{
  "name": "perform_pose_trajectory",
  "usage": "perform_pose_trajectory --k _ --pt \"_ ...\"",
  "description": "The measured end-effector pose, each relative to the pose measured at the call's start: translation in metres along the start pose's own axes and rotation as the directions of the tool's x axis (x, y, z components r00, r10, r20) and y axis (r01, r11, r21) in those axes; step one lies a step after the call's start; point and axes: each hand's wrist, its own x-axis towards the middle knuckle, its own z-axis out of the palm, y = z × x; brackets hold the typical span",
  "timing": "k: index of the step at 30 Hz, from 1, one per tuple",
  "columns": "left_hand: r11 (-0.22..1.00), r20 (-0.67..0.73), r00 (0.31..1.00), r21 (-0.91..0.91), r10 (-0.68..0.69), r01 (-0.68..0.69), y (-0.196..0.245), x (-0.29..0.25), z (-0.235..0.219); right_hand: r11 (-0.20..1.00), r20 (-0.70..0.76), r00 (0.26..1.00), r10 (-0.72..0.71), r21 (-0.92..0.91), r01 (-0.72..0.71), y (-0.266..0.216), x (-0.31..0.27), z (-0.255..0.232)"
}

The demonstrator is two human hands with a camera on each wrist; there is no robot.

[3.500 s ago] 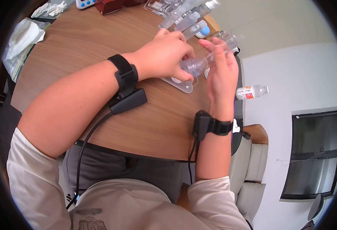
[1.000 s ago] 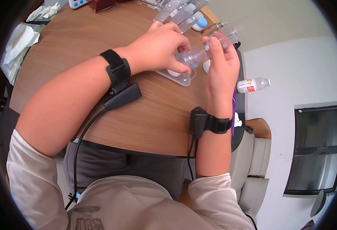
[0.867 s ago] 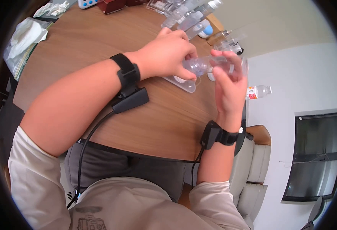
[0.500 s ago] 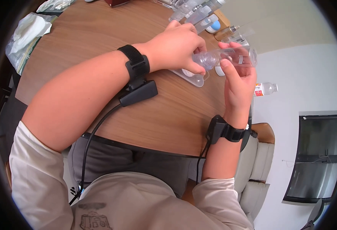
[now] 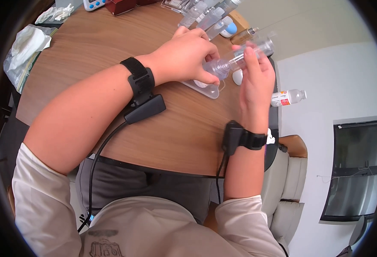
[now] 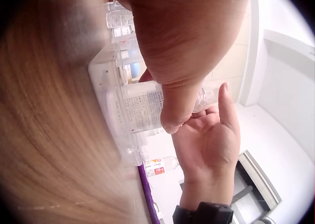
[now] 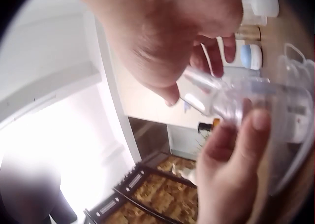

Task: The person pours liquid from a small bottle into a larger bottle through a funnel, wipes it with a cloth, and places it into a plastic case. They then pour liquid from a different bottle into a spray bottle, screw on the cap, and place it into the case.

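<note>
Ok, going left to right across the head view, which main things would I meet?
Plastic bag, left hand, the clear bottle it grips, right hand, red-and-white labelled bottle, dark-paned window.

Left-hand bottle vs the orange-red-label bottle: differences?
Hold: the left hand grips the left-hand bottle; no hand touches the orange-red bottle.
Label: the left-hand bottle has dense dark print; the orange-red bottle has bright patches.
Place: the left-hand bottle sits in a clear tray; the orange-red bottle is outside it.
Shared: both carry printed labels.
</note>
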Motion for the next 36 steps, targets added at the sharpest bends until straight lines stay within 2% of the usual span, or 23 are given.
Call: perform_pose_trajectory --k 1,2,3,5,6,7,8,9,10,13,15,17,18,20,23,24,26,27,30,31,33,35,36 --pt "1.000 0.009 1.000 0.008 0.008 -0.008 0.000 0.001 0.000 0.993 0.044 0.997 0.063 0.095 -0.067 0.001 0.005 -0.012" --pt "1.000 0.017 1.000 0.018 0.011 -0.011 -0.002 0.000 -0.001 0.998 0.132 0.991 0.019 0.050 -0.026 -0.008 -0.005 -0.014" --pt "1.000 0.010 1.000 0.022 0.005 -0.005 -0.003 0.000 -0.002 0.998 0.142 0.990 0.018 0.051 -0.025 -0.014 -0.012 -0.009" --pt "1.000 0.027 1.000 0.011 -0.001 0.001 -0.002 0.001 -0.001 0.938 0.373 0.904 -0.208 -0.187 0.293 -0.018 -0.021 0.005" --pt "1.000 0.034 0.999 0.011 0.001 -0.001 -0.003 0.001 0.000 0.892 0.470 0.849 -0.243 -0.235 0.385 -0.009 -0.012 0.007" --pt "0.999 0.013 1.000 0.045 0.002 -0.003 -0.002 0.001 0.001 0.895 0.460 0.855 -0.240 -0.237 0.379 -0.005 -0.009 0.012" --pt "0.997 -0.011 1.000 0.080 0.005 -0.004 -0.002 0.001 0.002 0.973 0.266 0.952 -0.149 -0.131 0.189 -0.006 -0.007 0.024" --pt "0.997 -0.007 1.000 0.076 0.009 -0.008 -0.002 0.000 0.003 1.000 0.081 0.997 -0.017 0.014 0.016 -0.007 -0.003 0.031" --pt "0.999 0.008 1.000 0.042 0.003 -0.003 -0.001 0.000 0.002 0.997 0.022 0.999 0.031 0.069 -0.032 0.004 0.007 0.018" --pt "1.000 0.005 1.000 0.011 -0.001 0.001 -0.002 0.001 0.000 0.991 0.090 0.995 -0.040 0.134 0.028 0.008 0.001 0.004" --pt "1.000 0.008 1.000 0.016 -0.002 0.001 -0.001 0.000 -0.002 0.995 0.113 0.991 -0.075 0.073 0.067 0.003 -0.009 0.008" --pt "1.000 0.033 0.999 0.012 -0.013 0.012 0.000 0.000 -0.003 0.981 0.106 0.976 -0.193 0.026 0.191 -0.001 -0.013 0.011" --pt "1.000 0.036 0.999 0.010 -0.013 0.012 0.000 0.000 -0.003 0.982 0.103 0.976 -0.190 0.025 0.188 -0.001 -0.014 0.010" --pt "1.000 0.033 0.999 0.018 -0.013 0.012 0.001 0.000 -0.003 0.955 0.095 0.950 -0.297 0.048 0.294 0.000 -0.011 0.008" --pt "1.000 0.028 1.000 0.008 -0.014 0.014 0.000 0.000 -0.002 0.939 0.099 0.934 -0.342 0.083 0.335 0.006 -0.009 0.007" --pt "1.000 0.028 1.000 0.007 -0.013 0.013 0.000 0.000 -0.001 0.938 0.098 0.934 -0.343 0.082 0.336 0.005 -0.011 0.007" --pt "1.000 0.014 1.000 0.020 -0.004 0.004 -0.001 0.000 -0.001 0.979 0.135 0.976 -0.170 -0.091 0.183 0.003 -0.014 0.008" --pt "1.000 0.014 1.000 0.019 -0.002 0.002 0.000 0.000 -0.001 0.979 0.134 0.976 -0.170 -0.092 0.183 0.005 -0.013 0.008" --pt "1.000 0.009 1.000 0.025 -0.008 0.008 0.001 0.000 -0.002 0.941 0.035 0.947 -0.321 0.123 0.314 0.008 -0.011 0.005" --pt "0.999 0.019 1.000 0.031 -0.015 0.015 0.002 0.000 -0.003 0.941 0.037 0.946 -0.322 0.123 0.316 0.008 -0.011 0.005" --pt "0.999 0.031 0.999 0.036 -0.023 0.022 0.001 0.000 -0.003 0.981 0.112 0.975 -0.192 -0.009 0.194 0.008 -0.012 0.006" --pt "0.999 0.015 1.000 0.032 -0.007 0.007 0.001 0.000 -0.002 0.980 0.106 0.975 -0.197 0.044 0.193 0.011 -0.012 0.006" --pt "0.999 0.014 1.000 0.031 -0.007 0.007 0.001 0.000 -0.002 0.967 0.065 0.967 -0.248 0.070 0.243 0.009 -0.013 0.006"
